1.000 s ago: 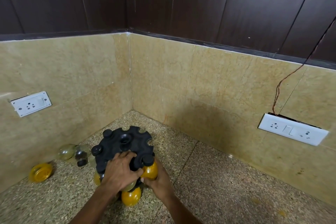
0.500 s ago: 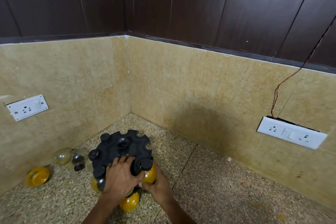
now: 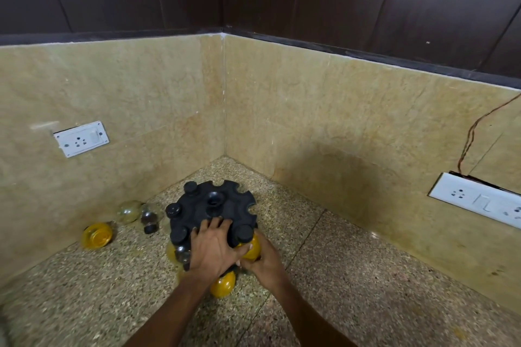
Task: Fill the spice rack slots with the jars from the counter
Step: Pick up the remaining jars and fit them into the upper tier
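A round black spice rack (image 3: 222, 200) stands in the counter corner, with black-capped jars in several of its rim slots. My left hand (image 3: 212, 252) lies flat on the rack's near top, fingers spread. My right hand (image 3: 263, 260) grips a yellow-filled jar (image 3: 251, 245) whose black cap sits in the near right slot. Another yellow jar (image 3: 222, 286) hangs lower at the rack's front. Left of the rack, a yellow jar (image 3: 97, 235) and two clear jars (image 3: 129, 211) lie on the counter.
The speckled stone counter (image 3: 352, 276) meets beige tiled walls on the left and behind. One white socket plate (image 3: 81, 138) is on the left wall, another (image 3: 479, 203) on the right wall with a brown wire rising from it.
The view has swung a little to the left, so the rack and hands sit further right in frame. Both hands keep their hold at the rack's near edge.
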